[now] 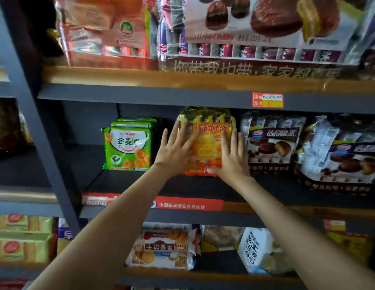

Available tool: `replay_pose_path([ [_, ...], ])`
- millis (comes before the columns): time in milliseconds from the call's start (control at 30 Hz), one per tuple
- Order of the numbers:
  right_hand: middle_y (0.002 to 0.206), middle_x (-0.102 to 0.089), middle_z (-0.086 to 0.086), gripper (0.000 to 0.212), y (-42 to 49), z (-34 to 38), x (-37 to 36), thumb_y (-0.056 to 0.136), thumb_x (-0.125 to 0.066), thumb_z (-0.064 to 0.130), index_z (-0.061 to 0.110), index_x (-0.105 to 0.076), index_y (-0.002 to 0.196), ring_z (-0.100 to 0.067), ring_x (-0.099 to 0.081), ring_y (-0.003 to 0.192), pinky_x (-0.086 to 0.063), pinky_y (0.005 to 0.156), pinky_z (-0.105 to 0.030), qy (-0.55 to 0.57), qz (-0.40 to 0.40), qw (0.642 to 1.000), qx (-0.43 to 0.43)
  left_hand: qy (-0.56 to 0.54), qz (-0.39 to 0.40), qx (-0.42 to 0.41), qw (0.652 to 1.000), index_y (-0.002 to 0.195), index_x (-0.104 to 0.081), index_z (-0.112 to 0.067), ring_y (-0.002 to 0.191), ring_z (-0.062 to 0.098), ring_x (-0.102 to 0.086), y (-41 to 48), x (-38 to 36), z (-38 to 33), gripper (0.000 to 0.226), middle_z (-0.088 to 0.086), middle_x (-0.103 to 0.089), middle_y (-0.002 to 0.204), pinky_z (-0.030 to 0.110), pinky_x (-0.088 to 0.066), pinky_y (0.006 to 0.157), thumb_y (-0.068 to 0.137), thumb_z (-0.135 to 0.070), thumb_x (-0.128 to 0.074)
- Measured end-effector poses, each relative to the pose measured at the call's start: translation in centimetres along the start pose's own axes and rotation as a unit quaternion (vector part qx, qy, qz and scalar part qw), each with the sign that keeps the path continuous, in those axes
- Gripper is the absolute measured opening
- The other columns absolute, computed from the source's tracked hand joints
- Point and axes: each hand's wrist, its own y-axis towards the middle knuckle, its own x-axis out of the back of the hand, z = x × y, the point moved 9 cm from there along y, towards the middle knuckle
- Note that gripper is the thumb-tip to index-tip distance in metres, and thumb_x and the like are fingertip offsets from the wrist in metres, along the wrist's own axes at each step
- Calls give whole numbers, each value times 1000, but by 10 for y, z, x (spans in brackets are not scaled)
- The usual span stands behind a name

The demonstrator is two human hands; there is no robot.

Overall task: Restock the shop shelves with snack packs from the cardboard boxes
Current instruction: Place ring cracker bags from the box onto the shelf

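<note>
A yellow-and-orange snack pack (207,130) stands upright on the middle shelf (123,185), between green packs and brown chocolate-pie packs. My left hand (174,151) lies flat on its left front, fingers spread. My right hand (232,155) presses flat on its right front, fingers together and pointing up. Neither hand wraps around the pack. No cardboard box is in view.
Green biscuit packs (128,147) stand left of the yellow pack; chocolate-pie packs (272,143) stand right. The shelf's left end is bare. Large packs (266,28) fill the top shelf, and biscuit bags (163,248) lie on the shelf below. A dark upright post (35,122) frames the left side.
</note>
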Motion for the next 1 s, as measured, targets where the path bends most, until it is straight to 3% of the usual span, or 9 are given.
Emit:
replay_pose_path([
  [100,153,35,-5,122,1,5,-3,80,-67,54,22,34,141,-22,30,141,10,114,-42,-17,-9,1000,-3,78,23,-23,996,144,30,-30,139,28,30,0,-13,10,117,11,41,147,50,7,116,78,-68,-59],
  [167,153,33,-8,118,3,16,-6,81,-68,49,23,28,145,-23,28,141,3,116,-42,-26,-11,1000,-2,101,43,-2,994,140,37,-26,140,28,30,4,-19,13,114,12,47,140,49,8,116,85,-57,-58],
  [267,155,27,-15,114,6,25,-10,83,-70,40,22,22,148,-30,20,145,-12,118,-41,-44,-13,999,-22,73,7,9,997,141,35,-23,137,30,32,8,-22,6,105,15,43,142,47,6,116,90,-36,-57],
  [333,155,28,-15,115,6,21,-11,84,-71,30,25,27,145,-30,17,146,-16,117,-39,-56,-6,997,-45,57,2,15,998,140,36,-21,132,31,38,9,-27,5,106,16,48,139,46,7,115,91,-31,-57],
  [433,154,33,-9,114,3,17,-8,87,-67,16,31,31,142,-27,21,145,-16,117,-41,-47,16,997,-64,52,6,12,999,140,37,-20,128,31,43,9,-29,1,105,16,52,136,46,7,115,91,-25,-55],
  [567,154,32,-4,109,-12,23,-5,89,-65,17,34,26,146,-25,24,144,-16,117,-42,-4,58,994,-88,-3,26,7,1000,149,20,-22,136,30,36,-1,-22,-4,95,11,46,142,47,7,116,91,-27,-54],
  [700,160,10,-5,89,-37,39,5,93,-58,20,25,7,153,-28,0,148,-30,112,-42,-5,68,994,-91,-99,66,19,993,154,-7,-22,147,27,13,-24,-10,-7,75,11,17,159,43,0,119,95,-27,-53],
  [833,150,-32,-11,60,-70,71,29,96,-52,21,11,-25,149,-29,-34,135,-39,102,-40,61,-10,995,-78,-161,90,67,980,152,-21,-18,147,27,-10,-65,10,-2,61,12,-12,160,40,-9,119,98,-31,-46],
  [1000,124,-55,-11,39,-132,127,45,94,-56,18,7,-50,131,-28,-49,118,-44,96,-39,205,-114,972,-9,-299,-47,152,941,132,-52,-8,117,31,-52,-153,66,22,40,12,-55,129,38,-40,96,94,-21,-54],
])
